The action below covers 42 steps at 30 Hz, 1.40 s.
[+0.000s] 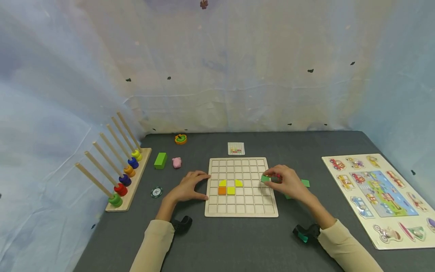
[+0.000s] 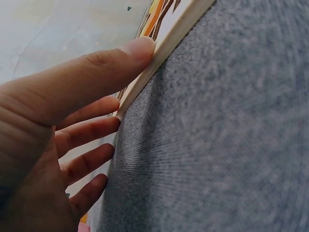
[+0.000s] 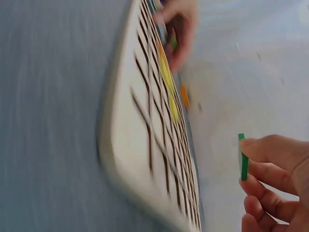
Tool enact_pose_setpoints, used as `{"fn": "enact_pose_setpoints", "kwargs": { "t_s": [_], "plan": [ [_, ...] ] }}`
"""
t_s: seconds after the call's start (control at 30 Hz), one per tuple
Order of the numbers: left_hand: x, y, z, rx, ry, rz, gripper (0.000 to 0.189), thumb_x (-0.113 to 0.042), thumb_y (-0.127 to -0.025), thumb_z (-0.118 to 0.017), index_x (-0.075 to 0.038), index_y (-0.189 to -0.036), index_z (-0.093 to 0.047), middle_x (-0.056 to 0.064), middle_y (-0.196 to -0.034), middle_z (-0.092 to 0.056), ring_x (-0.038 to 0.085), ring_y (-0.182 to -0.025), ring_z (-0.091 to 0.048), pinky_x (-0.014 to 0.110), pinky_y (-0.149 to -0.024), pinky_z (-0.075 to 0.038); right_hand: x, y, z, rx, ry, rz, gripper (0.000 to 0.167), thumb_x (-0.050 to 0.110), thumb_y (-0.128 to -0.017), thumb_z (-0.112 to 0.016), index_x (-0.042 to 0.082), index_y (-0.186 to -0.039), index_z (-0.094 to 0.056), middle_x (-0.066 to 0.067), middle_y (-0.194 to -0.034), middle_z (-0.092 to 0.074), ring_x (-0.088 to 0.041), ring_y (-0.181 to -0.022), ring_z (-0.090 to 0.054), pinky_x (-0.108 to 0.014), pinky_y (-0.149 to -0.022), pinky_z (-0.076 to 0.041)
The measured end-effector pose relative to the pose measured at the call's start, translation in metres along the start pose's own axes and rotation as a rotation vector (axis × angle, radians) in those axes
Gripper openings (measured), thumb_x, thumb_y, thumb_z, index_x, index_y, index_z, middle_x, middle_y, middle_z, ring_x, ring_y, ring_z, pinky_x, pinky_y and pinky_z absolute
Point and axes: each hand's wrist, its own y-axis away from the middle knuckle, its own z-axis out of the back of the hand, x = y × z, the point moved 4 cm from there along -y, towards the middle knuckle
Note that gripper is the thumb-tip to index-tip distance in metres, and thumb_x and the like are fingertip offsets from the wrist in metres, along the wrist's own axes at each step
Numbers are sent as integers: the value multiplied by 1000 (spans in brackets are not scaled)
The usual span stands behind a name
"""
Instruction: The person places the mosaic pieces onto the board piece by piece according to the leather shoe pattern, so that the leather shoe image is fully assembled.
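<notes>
A wooden grid board point(image 1: 242, 208) lies flat on the dark table. On its squares sit an orange tile point(image 1: 222, 190), a yellow square tile point(image 1: 230, 190) and two yellow tiles with a curved edge, one of them at the right point(image 1: 239, 183). My left hand point(image 1: 187, 187) rests at the board's left edge, thumb and fingers spread; in the left wrist view the thumb point(image 2: 140, 48) touches the rim. Between thumb and fingertips my right hand point(image 1: 287, 182) pinches a thin green tile point(image 3: 244, 157), held over the board's right edge.
More green tiles point(image 1: 305, 183) lie beside and partly under my right hand, with something red behind its fingers. A pattern card point(image 1: 236, 148) lies beyond the board. To the left are a peg stand point(image 1: 136, 189), green block point(image 1: 160, 161), pink pig point(image 1: 176, 162) and chip point(image 1: 156, 192); rightward, a picture puzzle point(image 1: 370, 226).
</notes>
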Motion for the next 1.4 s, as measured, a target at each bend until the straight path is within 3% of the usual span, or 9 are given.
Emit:
{"fn": "enact_pose_setpoints", "kwargs": {
  "t_s": [0.3, 0.47, 0.67, 0.9, 1.4],
  "plan": [
    [1, -1, -1, -1, -6, 0, 76, -39, -71, -79, -16, -136, -48, 6, -135, -44, 28, -122, -33, 54, -102, -25, 45, -20, -53, 85, -155, 27, 27, 14, -76, -77, 9, -102, -68, -1, -95, -65, -22, -80, -56, -35, -67, -47],
    [1, -1, -1, 4, -6, 3, 75, -40, -71, -79, -16, -136, -48, 6, -135, -43, 28, -123, -33, 54, -102, -24, 62, -25, -80, 130, -122, 92, 27, 15, -77, -77, 10, -102, -68, 0, -95, -64, -18, -82, -57, -31, -72, -46],
    [0, -1, -1, -4, 1, -11, 75, -39, -71, -79, -15, -135, -49, 5, -135, -44, 28, -122, -34, 54, -102, -25, 73, -28, -103, 116, -40, 205, 20, 16, -74, -78, 11, -91, -69, 2, -90, -64, -11, -83, -54, -28, -76, -44],
    [2, -1, -1, -15, 3, -28, 75, -40, -71, -79, -14, -135, -49, 6, -134, -44, 28, -121, -34, 54, -101, -27, 74, -28, -115, 124, 40, 221, 9, 19, -76, -77, 16, -82, -71, 5, -87, -63, -12, -85, -53, -28, -79, -44],
    [1, 0, -1, -11, 1, -28, 75, -40, -71, -79, -15, -135, -49, 5, -135, -44, 28, -121, -34, 54, -101, -26, 72, -28, -115, 81, 92, 193, 6, 20, -76, -78, 18, -79, -73, 4, -85, -59, -10, -79, -46, -24, -71, -43]
  ]
}}
